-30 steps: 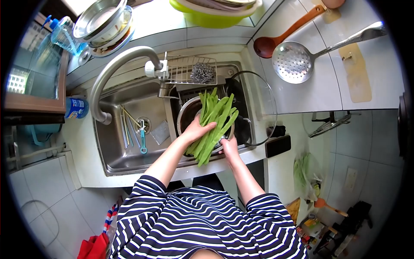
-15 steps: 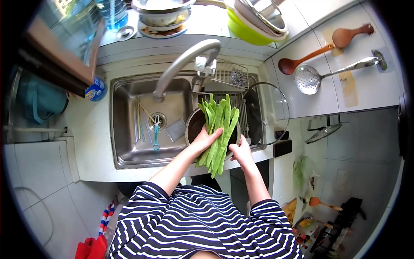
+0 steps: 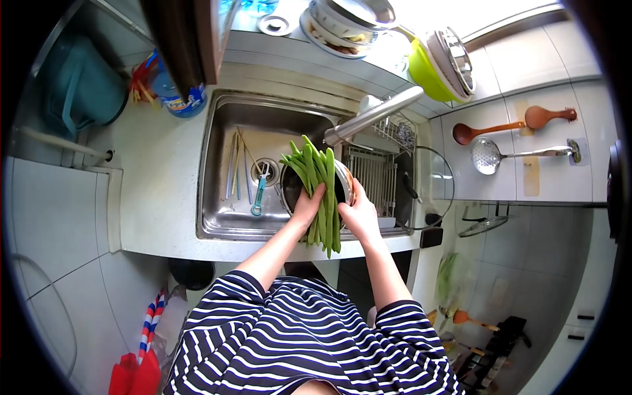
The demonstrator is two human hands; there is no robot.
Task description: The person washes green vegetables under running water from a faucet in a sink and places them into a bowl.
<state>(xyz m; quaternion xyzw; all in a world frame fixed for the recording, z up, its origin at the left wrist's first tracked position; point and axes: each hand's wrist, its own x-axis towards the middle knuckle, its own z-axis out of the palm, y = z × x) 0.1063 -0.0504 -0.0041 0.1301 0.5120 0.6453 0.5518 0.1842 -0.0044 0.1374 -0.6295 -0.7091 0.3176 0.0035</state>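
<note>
A bunch of long, flat green beans [image 3: 322,171] lies across the mouth of a round metal pot [image 3: 343,179], its lower ends jutting over the sink's front edge. My left hand [image 3: 307,207] is closed around the beans, with its thumb on top. On the pot's right side, my right hand [image 3: 359,216] grips the rim. The pot looks tilted to the left, and its dark inside is mostly covered by beans and hand. Under it is the steel sink [image 3: 214,191], where a teal-handled peeler [image 3: 260,192] lies near the drain [image 3: 266,170] beside several chopsticks [image 3: 234,164].
The faucet [image 3: 378,115] arches over the sink's right part. A dish rack [image 3: 372,174] and glass lid [image 3: 438,187] are at the right. Stacked bowls [image 3: 352,20] and a green basin [image 3: 424,72] stand behind. A blue-labelled bottle [image 3: 181,99] is at the left.
My hands have shifted the pot left over the left basin and tilted it, with the beans carried along. The right hand has moved up its rim. The camera view has turned left.
</note>
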